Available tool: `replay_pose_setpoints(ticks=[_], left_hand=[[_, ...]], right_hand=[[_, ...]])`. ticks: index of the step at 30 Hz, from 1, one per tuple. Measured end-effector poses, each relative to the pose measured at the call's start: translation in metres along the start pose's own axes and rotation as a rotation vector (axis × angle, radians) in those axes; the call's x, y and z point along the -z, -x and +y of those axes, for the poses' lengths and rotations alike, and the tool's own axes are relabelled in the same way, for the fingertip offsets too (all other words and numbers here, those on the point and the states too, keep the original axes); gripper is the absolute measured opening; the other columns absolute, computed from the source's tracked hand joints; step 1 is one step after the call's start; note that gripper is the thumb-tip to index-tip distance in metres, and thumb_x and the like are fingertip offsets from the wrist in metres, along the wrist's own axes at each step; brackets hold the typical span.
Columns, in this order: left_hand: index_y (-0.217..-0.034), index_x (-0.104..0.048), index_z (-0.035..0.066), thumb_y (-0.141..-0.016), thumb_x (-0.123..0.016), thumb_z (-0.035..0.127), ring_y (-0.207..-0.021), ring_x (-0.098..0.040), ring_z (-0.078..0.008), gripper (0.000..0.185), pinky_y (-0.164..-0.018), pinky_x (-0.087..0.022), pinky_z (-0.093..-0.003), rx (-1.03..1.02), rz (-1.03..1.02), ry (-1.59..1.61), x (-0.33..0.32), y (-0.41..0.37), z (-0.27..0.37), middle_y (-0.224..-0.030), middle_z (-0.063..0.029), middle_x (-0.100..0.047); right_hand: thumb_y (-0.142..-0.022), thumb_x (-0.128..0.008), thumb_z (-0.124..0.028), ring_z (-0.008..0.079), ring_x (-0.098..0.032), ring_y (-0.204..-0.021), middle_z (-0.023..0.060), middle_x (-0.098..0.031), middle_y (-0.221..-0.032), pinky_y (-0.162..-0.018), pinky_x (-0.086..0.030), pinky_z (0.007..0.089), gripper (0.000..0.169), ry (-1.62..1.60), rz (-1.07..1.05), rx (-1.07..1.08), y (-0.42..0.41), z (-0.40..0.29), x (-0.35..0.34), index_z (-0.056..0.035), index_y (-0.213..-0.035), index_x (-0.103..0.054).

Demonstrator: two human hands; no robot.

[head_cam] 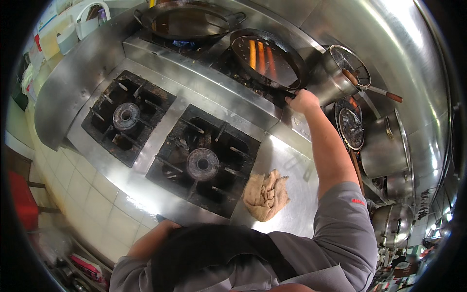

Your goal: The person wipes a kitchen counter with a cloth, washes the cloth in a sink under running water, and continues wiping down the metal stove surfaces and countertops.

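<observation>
My right hand (303, 101) is closed around the handle of a dark frying pan (239, 54) on the back burner. Dark liquid lies in the pan, with orange-red streaks that look like reflections. Left of it, a wide two-handled pan (189, 22) holds liquid over a blue flame (183, 44). My left forearm (155, 237) reaches down beside the dark apron, at the stove's front edge; the left hand itself is hidden. A crumpled brown cloth (267, 195) lies on the steel surface right of the front burners.
Two front burners (202, 164) (126, 116) bear no pans. At the right stand a steel pot (330, 78) with a wire strainer (350, 65) on it, a large stockpot (385, 146) and a lidded pot (392, 225). A red stool (22, 200) stands on the tiled floor at far left.
</observation>
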State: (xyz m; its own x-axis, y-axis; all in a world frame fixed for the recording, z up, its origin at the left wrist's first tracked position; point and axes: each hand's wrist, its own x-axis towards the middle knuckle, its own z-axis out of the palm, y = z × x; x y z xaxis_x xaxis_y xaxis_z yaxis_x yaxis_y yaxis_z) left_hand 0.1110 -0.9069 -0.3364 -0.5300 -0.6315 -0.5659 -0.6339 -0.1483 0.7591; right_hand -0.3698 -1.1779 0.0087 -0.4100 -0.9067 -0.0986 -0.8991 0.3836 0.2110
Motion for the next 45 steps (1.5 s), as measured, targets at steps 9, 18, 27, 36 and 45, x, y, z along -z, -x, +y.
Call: replay_pose_setpoints(ticks=[9,18,27,36,45], left_hand=[[-0.114,-0.063,0.001,-0.089,-0.064,0.033,-0.076,-0.056,-0.0173,0.040,-0.070,-0.048,-0.0309,-0.007,0.021,0.010,-0.004,-0.006,0.001,-0.089,-0.0076,-0.064],[-0.114,-0.063,0.001,-0.089,-0.063,0.032,-0.078,-0.056,-0.0184,0.040,-0.072,-0.048,-0.0314,-0.004,0.022,0.016,-0.007,-0.007,0.004,-0.091,-0.0083,-0.064],[-0.114,-0.063,0.001,-0.090,-0.062,0.031,-0.080,-0.056,-0.0194,0.039,-0.073,-0.048,-0.0320,0.001,0.024,0.024,-0.013,-0.008,0.004,-0.093,-0.0089,-0.064],[-0.115,-0.063,0.001,-0.090,-0.061,0.031,-0.082,-0.056,-0.0205,0.038,-0.075,-0.047,-0.0326,0.001,0.020,0.023,-0.016,-0.010,0.002,-0.095,-0.0095,-0.064],[-0.115,-0.063,0.002,-0.091,-0.060,0.030,-0.084,-0.056,-0.0215,0.038,-0.076,-0.047,-0.0332,0.003,0.017,0.016,-0.016,-0.007,0.001,-0.096,-0.0101,-0.064]], right_hand=[[-0.083,-0.061,-0.049,0.0295,-0.063,-0.106,0.0127,-0.069,-0.109,-0.092,-0.049,0.0380,0.047,0.032,0.042,0.056,0.000,0.001,-0.002,-0.0172,-0.117,-0.068],[-0.084,-0.060,-0.048,0.0300,-0.064,-0.104,0.0135,-0.069,-0.106,-0.089,-0.050,0.0387,0.046,0.053,0.062,0.086,0.004,0.001,0.000,-0.0126,-0.111,-0.070],[-0.085,-0.060,-0.048,0.0295,-0.064,-0.102,0.0135,-0.069,-0.105,-0.087,-0.051,0.0391,0.045,0.022,0.133,0.122,0.008,-0.008,-0.008,-0.0102,-0.108,-0.070],[-0.083,-0.059,-0.051,0.0311,-0.064,-0.103,0.0154,-0.069,-0.106,-0.088,-0.051,0.0394,0.050,0.075,0.170,0.157,-0.002,-0.003,-0.018,-0.0095,-0.109,-0.070],[-0.084,-0.059,-0.052,0.0312,-0.064,-0.103,0.0153,-0.069,-0.107,-0.088,-0.051,0.0392,0.052,0.082,0.153,0.176,0.006,-0.008,-0.013,-0.0095,-0.112,-0.069]])
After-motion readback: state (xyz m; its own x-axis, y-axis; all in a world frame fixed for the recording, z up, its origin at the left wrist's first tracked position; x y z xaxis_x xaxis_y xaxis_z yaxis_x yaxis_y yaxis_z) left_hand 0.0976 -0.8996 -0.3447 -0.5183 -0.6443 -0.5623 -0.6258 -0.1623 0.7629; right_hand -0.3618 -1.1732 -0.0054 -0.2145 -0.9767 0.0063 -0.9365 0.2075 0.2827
